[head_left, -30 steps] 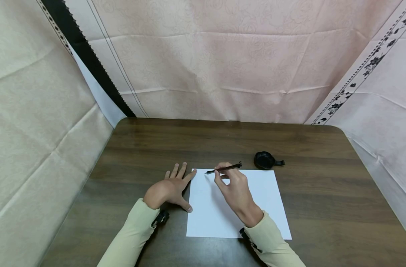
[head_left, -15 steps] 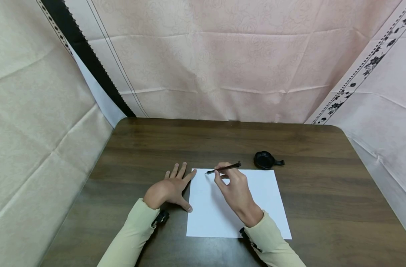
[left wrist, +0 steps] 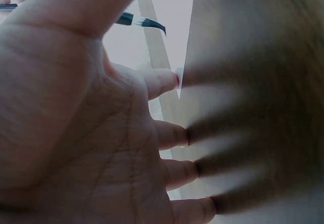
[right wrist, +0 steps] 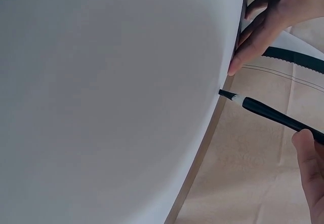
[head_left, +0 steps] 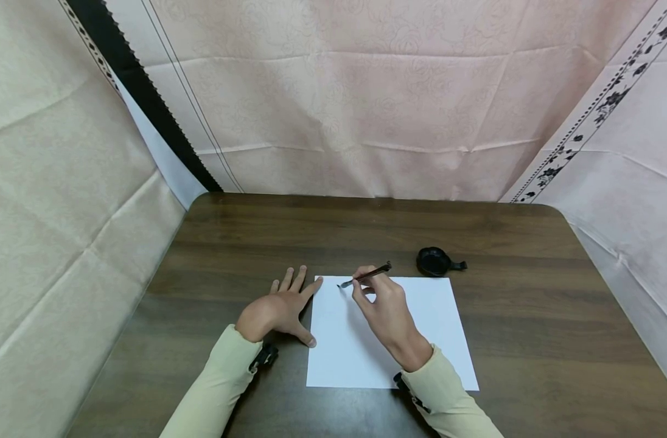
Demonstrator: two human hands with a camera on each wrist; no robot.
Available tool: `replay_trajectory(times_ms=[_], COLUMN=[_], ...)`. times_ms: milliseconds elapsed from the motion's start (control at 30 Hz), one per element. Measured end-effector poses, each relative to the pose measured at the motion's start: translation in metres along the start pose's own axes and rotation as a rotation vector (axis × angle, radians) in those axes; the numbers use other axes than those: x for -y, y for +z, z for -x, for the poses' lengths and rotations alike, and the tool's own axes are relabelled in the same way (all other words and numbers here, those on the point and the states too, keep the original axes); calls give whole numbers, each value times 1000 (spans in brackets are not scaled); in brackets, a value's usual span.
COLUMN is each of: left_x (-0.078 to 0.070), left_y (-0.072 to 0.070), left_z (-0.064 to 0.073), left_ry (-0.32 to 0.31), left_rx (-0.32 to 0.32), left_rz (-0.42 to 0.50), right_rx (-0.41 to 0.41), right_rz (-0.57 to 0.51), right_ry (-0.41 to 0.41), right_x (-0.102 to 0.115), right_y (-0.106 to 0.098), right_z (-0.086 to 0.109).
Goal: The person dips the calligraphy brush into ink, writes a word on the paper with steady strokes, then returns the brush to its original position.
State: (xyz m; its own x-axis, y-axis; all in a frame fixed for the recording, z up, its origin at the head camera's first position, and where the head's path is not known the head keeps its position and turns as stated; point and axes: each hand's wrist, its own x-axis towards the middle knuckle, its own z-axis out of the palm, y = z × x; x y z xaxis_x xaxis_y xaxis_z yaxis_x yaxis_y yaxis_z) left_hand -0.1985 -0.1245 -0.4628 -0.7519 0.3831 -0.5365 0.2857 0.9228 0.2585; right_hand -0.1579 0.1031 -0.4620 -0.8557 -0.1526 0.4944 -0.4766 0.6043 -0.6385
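A sheet of white paper (head_left: 339, 359) lies on the table. My right hand (head_left: 388, 307) pinches a slim black-handled ink brush (head_left: 380, 269) between thumb and fingers, low over the sheet's upper left part. In the right wrist view, the brush (right wrist: 273, 114) has bristles pale at the root and dark toward the tip, which meets the paper. The left wrist view shows those dark bristles (left wrist: 154, 26) bent to a point. My left hand (head_left: 279, 310) is spread at the paper's left edge, thumb and index fingertips right at it.
A small black pan-shaped dish (head_left: 434, 263) with a short handle stands just beyond the paper's upper right corner. The dark wooden table (head_left: 530, 316) has rounded far corners. Pale patterned cloth (head_left: 366, 109) hangs behind it and at both sides.
The brush's handle end has swung slightly left and up, and its dark tip has shifted a little down on the paper. The left hand has stayed in place.
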Motion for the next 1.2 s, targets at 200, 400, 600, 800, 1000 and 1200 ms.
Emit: replay_trajectory(times_ms=[200,400,600,800,1000,1200], left_x=[-2,-1,-1,-2,-1,-1], left_y=[-1,0,2,0,2,2], left_z=[2,1,0,0,-2,-2], left_ry=[3,-4,-14,-20,-20,-20], left_rx=[6,-1,-15,-11,-4,-8], left_rz=[13,2,1,3,3,-6], right_rx=[3,18,77,100,-14,-45], right_rz=[7,-8,-10,2,-8,-10], right_ry=[6,14,34,41,-45,-75], right_x=[0,4,16,22,19,15], right_y=[0,-2,-8,-11,-13,-13], right_z=[2,5,6,7,5,0])
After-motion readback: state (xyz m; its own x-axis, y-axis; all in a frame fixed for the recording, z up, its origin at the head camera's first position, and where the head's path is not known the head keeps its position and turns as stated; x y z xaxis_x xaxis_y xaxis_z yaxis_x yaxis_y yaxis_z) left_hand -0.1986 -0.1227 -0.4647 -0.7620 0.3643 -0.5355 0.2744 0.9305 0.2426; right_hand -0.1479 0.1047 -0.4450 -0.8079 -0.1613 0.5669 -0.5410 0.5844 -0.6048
